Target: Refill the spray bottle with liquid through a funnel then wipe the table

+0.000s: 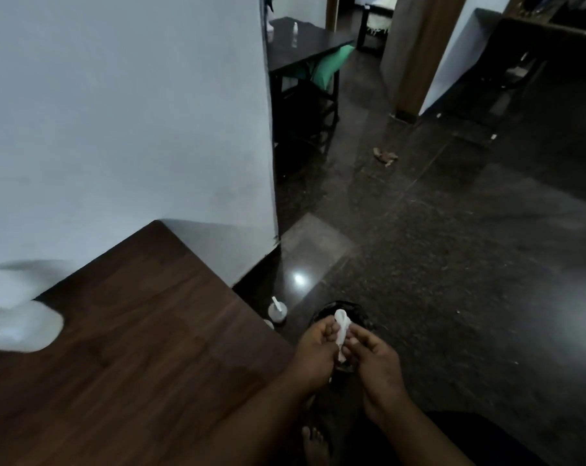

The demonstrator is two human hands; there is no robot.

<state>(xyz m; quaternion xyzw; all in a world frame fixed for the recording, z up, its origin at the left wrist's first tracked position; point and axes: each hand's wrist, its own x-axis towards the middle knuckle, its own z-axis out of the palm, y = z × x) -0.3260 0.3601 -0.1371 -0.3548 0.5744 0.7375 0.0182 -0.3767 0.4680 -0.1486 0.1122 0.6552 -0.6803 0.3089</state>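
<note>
A crumpled white tissue (pixel 342 329) is pinched between my left hand (pixel 317 354) and my right hand (pixel 375 361), both held off the right edge of the dark wooden table (pixel 133 364). Right under the tissue stands a dark round bin (pixel 362 316) on the floor. A blurred white object (pixel 26 327), cut off at the left edge, rests on the table. I cannot tell what it is. On the floor beside the table corner stands a small cup-like container (pixel 277 311) with a white stick in it.
A white wall (pixel 133 129) rises behind the table. A black table (pixel 305 38) with a small bottle stands further back, a green bag (pixel 328 62) beneath it. The dark polished floor (pixel 453 247) has a brown scrap (pixel 385 156). My bare foot (pixel 313 442) is below.
</note>
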